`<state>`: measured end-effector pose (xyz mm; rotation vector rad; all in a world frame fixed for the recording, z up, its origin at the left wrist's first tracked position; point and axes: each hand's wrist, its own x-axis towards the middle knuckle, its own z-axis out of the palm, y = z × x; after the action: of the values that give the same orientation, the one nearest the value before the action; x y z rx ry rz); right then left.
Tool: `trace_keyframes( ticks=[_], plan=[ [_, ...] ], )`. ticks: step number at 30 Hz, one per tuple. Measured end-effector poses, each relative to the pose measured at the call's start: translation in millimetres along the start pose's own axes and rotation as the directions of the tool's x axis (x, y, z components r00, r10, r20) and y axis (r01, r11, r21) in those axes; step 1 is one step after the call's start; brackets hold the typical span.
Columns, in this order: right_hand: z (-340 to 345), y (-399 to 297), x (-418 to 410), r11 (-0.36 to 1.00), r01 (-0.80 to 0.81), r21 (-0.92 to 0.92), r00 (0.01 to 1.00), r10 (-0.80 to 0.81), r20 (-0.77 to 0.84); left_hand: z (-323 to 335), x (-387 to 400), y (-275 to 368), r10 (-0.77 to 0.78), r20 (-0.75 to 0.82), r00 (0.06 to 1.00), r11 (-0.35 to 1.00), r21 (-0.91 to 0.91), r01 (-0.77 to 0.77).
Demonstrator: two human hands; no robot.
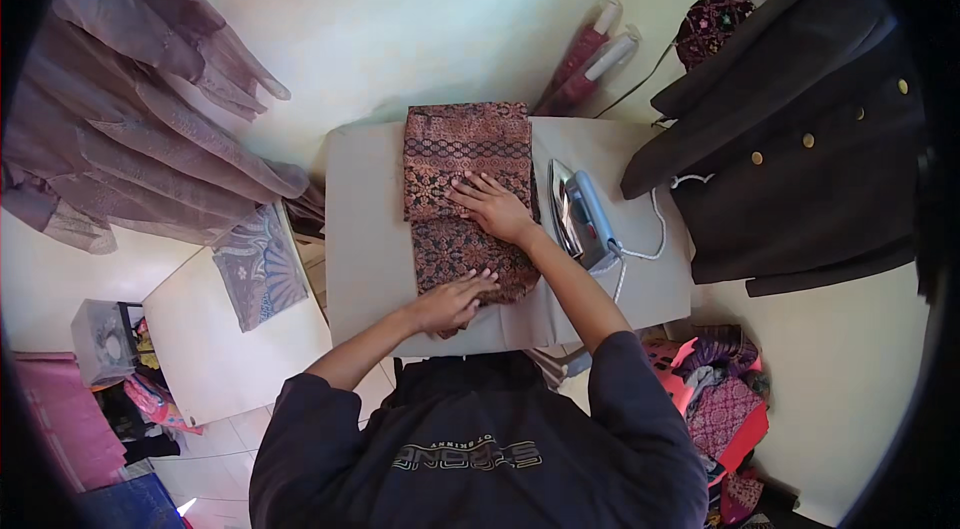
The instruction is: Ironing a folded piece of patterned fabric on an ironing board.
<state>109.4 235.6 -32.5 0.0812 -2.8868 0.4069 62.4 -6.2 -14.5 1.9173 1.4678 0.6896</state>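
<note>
A patterned brown-and-black cloth (465, 135), partly folded over itself, lies on a beige-covered ironing table (367, 229). My right hand (495, 210) rests flat on its upper folded layer, fingers spread. Nearer to me, my left hand (452, 302) lies on the lower part of the cloth, with the fingers reaching right. Under that hand the cloth's near edge is partly hidden. An electric iron (589, 218) with a pale blue handle sits just right of the cloth, its metal soleplate tipped toward the cloth. A white cord runs from its near end.
A dark jacket (810, 206) with gold buttons hangs at the right, and sheer mauve garments (150, 131) hang at the left. Folded batik cloth (262, 266) lies on a white surface (217, 349). Rolled items in plastic (592, 68) lean by the wall. A red basket (746, 431) holds clothes.
</note>
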Motion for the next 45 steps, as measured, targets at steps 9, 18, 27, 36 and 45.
trace_keyframes(
  ticks=[9,18,27,36,45],
  plan=[
    [-29,-5,10,0.959,0.070,-0.274,0.995,-0.086,-0.049,18,-7,6,0.071,0.035,0.997,0.981,0.176,-0.076],
    [-10,-12,-1,0.988,0.107,-0.113,0.994,-0.103,0.037,27,-17,9,0.120,0.057,0.991,0.933,0.335,-0.132],
    [-43,-4,19,0.985,0.128,-0.114,0.991,-0.130,-0.013,14,-8,16,0.130,-0.032,0.991,0.958,0.261,-0.118],
    [-15,1,3,0.969,0.129,-0.212,0.987,-0.105,0.122,-47,11,-22,0.002,-0.304,0.953,0.887,0.440,0.139],
    [-30,17,19,0.992,0.050,-0.118,0.989,-0.033,0.145,-79,26,-35,0.035,-0.369,0.929,0.891,0.432,0.138]
  ],
)
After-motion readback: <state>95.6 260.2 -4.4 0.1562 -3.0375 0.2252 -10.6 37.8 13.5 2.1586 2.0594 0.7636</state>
